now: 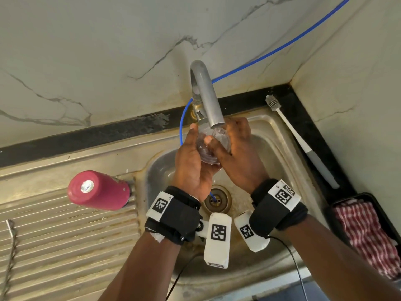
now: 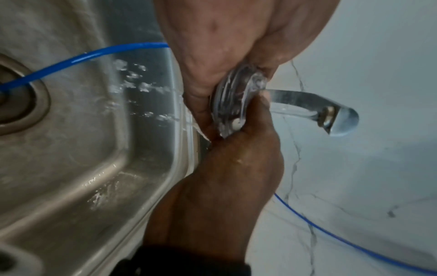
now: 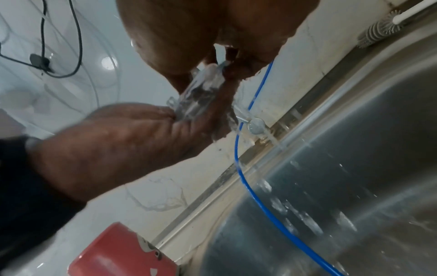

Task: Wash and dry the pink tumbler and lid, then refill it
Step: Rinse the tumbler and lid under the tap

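Both hands hold the clear lid (image 1: pixel 213 146) under the grey tap spout (image 1: pixel 206 94), over the sink basin. My left hand (image 1: pixel 195 146) grips its left edge. On the other side, my right hand (image 1: pixel 230 135) curls round it, thumb on its face. Water runs over the lid (image 2: pixel 232 104) and splashes into the basin. In the right wrist view the lid (image 3: pixel 201 93) shows edge-on between the two hands. The pink tumbler (image 1: pixel 98 190) stands upside down on the ribbed drainboard to the left, its base up; it also shows as the tumbler (image 3: pixel 118 252) at the bottom.
The steel sink (image 1: pixel 271 148) has a drain (image 1: pixel 217 199) below the hands. A blue tube (image 1: pixel 282 46) runs from the wall down into the drain. A white bottle brush (image 1: pixel 299 137) lies on the right counter. A red checked cloth (image 1: pixel 366 231) sits in a black tray.
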`<action>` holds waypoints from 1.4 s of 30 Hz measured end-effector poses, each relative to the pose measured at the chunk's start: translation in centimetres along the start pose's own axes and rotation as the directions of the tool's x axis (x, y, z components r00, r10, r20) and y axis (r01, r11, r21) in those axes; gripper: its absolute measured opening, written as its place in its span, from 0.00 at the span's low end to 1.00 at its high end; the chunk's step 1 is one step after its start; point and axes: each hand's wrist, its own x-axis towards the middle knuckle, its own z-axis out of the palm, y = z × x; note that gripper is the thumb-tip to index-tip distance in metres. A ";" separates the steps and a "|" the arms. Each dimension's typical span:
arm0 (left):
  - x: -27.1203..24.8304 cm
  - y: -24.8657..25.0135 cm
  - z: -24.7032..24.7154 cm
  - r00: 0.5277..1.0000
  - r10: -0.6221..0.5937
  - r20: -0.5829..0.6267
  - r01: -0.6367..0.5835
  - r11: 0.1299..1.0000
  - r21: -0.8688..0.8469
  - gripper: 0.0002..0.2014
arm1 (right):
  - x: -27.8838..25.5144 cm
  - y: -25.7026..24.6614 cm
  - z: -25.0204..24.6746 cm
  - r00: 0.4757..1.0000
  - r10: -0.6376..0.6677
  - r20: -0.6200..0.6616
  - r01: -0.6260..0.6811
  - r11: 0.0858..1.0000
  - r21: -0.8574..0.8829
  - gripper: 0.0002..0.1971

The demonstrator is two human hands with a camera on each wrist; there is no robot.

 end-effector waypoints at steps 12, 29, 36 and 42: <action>0.8 -0.1 0.1 0.990 0.124 -0.062 -0.121 0.991 0.057 0.28 | -0.4 1.0 0.2 0.987 -0.129 -0.097 0.127 0.992 -0.022 0.17; -1.4 -1.3 -2.9 0.981 0.188 0.053 -0.195 0.923 0.332 0.17 | -4.6 0.4 -1.3 0.974 0.063 -0.216 -0.042 0.994 0.099 0.23; -2.5 -2.3 -4.4 0.945 0.326 -0.020 -0.287 0.859 0.424 0.21 | -7.2 -0.2 -0.3 0.964 0.062 -0.260 -0.033 0.993 0.117 0.22; -4.2 -2.4 -6.7 0.980 0.181 -0.079 -0.135 0.905 0.403 0.15 | -9.5 -0.2 1.6 0.974 0.066 -0.214 -0.064 0.998 0.016 0.23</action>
